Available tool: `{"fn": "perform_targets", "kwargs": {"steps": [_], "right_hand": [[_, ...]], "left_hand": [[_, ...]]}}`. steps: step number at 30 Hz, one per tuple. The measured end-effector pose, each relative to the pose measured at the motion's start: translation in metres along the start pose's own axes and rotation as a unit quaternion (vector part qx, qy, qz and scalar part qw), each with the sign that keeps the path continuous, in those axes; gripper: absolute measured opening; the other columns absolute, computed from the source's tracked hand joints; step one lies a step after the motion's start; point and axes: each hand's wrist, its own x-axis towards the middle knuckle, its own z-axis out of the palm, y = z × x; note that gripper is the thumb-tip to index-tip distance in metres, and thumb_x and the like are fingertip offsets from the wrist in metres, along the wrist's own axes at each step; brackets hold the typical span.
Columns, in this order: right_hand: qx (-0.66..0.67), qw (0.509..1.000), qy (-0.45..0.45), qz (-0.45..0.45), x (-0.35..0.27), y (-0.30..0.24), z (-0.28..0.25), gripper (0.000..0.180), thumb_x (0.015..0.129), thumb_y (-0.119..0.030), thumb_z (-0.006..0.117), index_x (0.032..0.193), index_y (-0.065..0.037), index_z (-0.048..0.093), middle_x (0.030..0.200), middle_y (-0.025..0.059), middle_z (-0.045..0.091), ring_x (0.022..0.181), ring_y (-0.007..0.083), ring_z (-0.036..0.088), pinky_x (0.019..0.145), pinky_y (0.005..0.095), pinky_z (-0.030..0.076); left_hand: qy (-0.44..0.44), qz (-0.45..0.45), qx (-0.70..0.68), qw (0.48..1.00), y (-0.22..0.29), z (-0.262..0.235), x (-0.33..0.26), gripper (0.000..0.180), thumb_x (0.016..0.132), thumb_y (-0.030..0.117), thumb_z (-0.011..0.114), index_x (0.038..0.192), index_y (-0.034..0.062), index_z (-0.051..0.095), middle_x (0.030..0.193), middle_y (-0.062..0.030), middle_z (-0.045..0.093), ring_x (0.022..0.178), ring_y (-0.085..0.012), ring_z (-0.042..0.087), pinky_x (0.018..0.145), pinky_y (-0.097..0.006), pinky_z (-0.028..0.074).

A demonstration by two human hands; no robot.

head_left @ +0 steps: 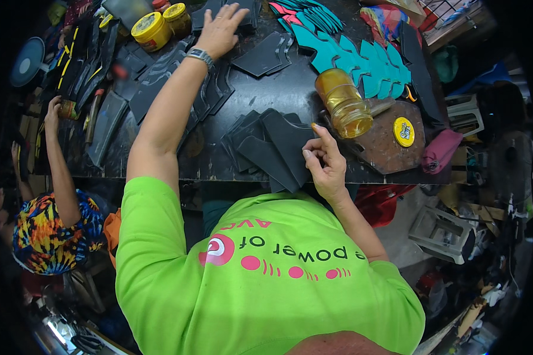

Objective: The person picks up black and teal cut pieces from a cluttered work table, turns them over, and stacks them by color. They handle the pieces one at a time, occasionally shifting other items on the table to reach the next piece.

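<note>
My left hand (220, 29) reaches to the far side of the table, fingers spread, over dark flat pieces (246, 13); nothing shows in its grasp. My right hand (327, 158) is near the front edge, index finger stretched out with a yellowish tip, the other fingers loosely curled and no object visible in them. Beside it lies a fanned pile of black cut pieces (272, 148). Just beyond that hand, a glass jar of amber liquid (344, 105) leans or lies at the edge of a brown board (382, 151); which of the two I cannot tell.
A yellow lid (403, 131) rests on the board. Overlapping teal cut pieces (361, 59) spread across the far right. Yellow tubs (151, 31) stand at the far left, near rows of black pieces (160, 89). Another person's hand (52, 115) is at the left; a pink pouch (441, 151) lies right.
</note>
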Motion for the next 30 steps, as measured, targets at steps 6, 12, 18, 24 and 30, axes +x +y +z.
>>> {"fn": "perform_targets", "kwargs": {"steps": [6, 12, 18, 24, 30], "right_hand": [[0.016, 1.0, 0.002, 0.004, 0.002, -0.001, 0.002, 0.061, 0.091, 0.007, 0.06, 0.148, -0.007, 0.045, 0.093, 0.0047, 0.062, 0.074, 0.005, 0.053, 0.068, 0.0202, 0.047], [0.009, 1.0, 0.004, 0.011, 0.002, -0.001, 0.002, 0.062, 0.092, 0.006, 0.06, 0.15, -0.007, 0.043, 0.093, 0.0052, 0.062, 0.074, 0.005, 0.053, 0.069, 0.0201, 0.047], [0.007, 1.0, 0.011, 0.019, 0.003, -0.002, 0.003, 0.062, 0.092, 0.006, 0.06, 0.15, -0.008, 0.043, 0.093, 0.0052, 0.062, 0.074, 0.0049, 0.054, 0.069, 0.0203, 0.048], [-0.005, 1.0, 0.015, 0.018, 0.002, -0.003, 0.003, 0.062, 0.092, 0.005, 0.06, 0.15, -0.007, 0.044, 0.092, 0.0049, 0.063, 0.074, 0.0051, 0.054, 0.069, 0.0205, 0.048], [-0.022, 1.0, 0.014, 0.005, 0.002, -0.002, 0.003, 0.061, 0.091, 0.005, 0.061, 0.149, -0.007, 0.044, 0.091, 0.0052, 0.063, 0.074, 0.0055, 0.055, 0.069, 0.0207, 0.048]], "left_hand": [[-0.052, -0.025, 0.106, 0.993, -0.034, -0.006, -0.017, 0.068, 0.089, 0.007, 0.063, 0.152, 0.0173, 0.039, 0.156, -0.0162, 0.041, 0.144, -0.0348, 0.039, 0.116, -0.055, 0.031], [-0.07, -0.048, 0.047, 0.995, -0.039, 0.026, -0.016, 0.061, 0.092, -0.003, 0.047, 0.151, 0.0137, 0.043, 0.151, -0.0199, 0.046, 0.139, -0.0357, 0.044, 0.112, -0.047, 0.04], [-0.018, -0.027, 0.042, 0.999, -0.054, 0.051, -0.01, 0.057, 0.097, 0.002, 0.043, 0.152, 0.0167, 0.041, 0.15, -0.0183, 0.047, 0.138, -0.0356, 0.046, 0.111, -0.047, 0.041], [0.013, -0.075, 0.062, 0.995, -0.039, 0.02, -0.017, 0.058, 0.094, 0.01, 0.059, 0.149, 0.0201, 0.044, 0.148, -0.0157, 0.05, 0.136, -0.0344, 0.049, 0.111, -0.05, 0.039], [-0.041, -0.084, -0.162, 0.982, 0.019, -0.065, -0.047, 0.042, 0.088, 0.024, 0.072, 0.128, 0.0131, 0.064, 0.127, -0.0129, 0.066, 0.119, -0.0331, 0.061, 0.101, -0.046, 0.046]]}}
